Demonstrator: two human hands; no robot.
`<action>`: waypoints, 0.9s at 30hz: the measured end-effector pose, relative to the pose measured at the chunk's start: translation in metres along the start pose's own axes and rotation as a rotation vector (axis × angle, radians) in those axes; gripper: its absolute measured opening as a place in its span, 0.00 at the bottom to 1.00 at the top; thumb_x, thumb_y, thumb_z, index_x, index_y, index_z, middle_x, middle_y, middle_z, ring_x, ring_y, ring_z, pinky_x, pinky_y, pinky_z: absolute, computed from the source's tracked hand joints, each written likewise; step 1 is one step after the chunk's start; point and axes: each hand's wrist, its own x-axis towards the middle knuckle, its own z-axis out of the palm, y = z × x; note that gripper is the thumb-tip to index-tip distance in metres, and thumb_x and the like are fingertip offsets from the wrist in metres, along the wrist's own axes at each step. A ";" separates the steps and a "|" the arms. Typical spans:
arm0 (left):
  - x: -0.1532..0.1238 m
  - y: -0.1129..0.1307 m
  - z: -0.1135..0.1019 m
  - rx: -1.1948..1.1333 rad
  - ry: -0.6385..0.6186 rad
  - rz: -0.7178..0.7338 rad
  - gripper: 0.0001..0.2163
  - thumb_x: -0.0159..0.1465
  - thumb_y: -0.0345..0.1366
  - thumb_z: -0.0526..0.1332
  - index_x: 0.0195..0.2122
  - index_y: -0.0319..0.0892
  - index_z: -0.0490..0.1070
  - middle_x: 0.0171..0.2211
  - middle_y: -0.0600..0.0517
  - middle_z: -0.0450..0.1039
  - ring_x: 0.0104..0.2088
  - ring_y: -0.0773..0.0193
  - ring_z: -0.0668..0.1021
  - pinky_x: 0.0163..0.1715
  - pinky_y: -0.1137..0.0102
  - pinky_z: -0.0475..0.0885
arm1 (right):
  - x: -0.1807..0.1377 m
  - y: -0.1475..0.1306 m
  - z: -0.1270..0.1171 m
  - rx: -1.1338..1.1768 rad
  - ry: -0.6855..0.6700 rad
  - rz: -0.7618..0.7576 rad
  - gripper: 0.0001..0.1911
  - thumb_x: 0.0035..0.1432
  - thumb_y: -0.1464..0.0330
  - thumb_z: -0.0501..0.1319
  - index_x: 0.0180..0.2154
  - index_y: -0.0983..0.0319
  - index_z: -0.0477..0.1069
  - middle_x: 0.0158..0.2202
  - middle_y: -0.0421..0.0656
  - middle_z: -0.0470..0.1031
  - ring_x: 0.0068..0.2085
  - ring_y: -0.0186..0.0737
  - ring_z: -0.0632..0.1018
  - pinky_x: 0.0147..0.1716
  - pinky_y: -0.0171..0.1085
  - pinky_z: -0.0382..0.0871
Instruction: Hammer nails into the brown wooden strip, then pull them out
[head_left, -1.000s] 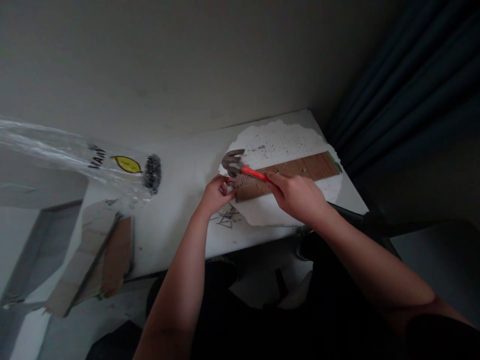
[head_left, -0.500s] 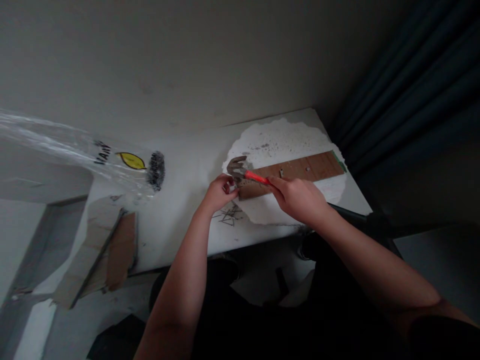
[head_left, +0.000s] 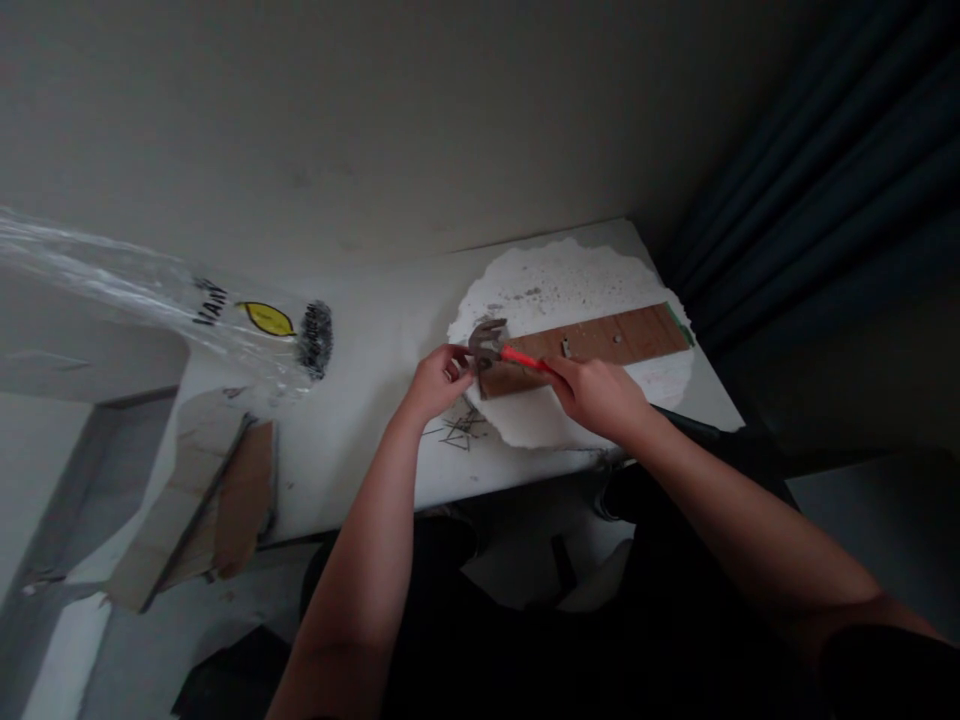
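My right hand [head_left: 598,394] grips the red handle of a claw hammer [head_left: 495,346], whose grey head sits over the left end of a brown wooden board [head_left: 600,342]. The board lies on a round white foam pad [head_left: 562,280] on the white table [head_left: 360,420]. My left hand [head_left: 435,380] is pinched at the board's left end, right beside the hammer head; what its fingers hold is too small to see. A small heap of thin nails [head_left: 459,428] lies on the table just below my left hand.
A clear plastic bag [head_left: 225,320] with a yellow label lies at the table's left. Cardboard pieces [head_left: 202,500] lean at the table's left front edge. A dark curtain [head_left: 825,180] hangs to the right, and a plain wall stands behind the table.
The hammer head has come down and to the right, from above the board's end to right beside my left fingers. My left hand has shifted slightly right.
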 end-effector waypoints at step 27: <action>-0.023 -0.059 -0.003 0.653 -0.772 -0.256 0.12 0.47 0.28 0.62 0.31 0.43 0.81 0.29 0.50 0.80 0.28 0.62 0.75 0.31 0.69 0.66 | 0.016 0.061 0.010 0.058 0.099 0.097 0.23 0.71 0.56 0.49 0.51 0.60 0.76 0.39 0.52 0.81 0.36 0.51 0.78 0.32 0.41 0.61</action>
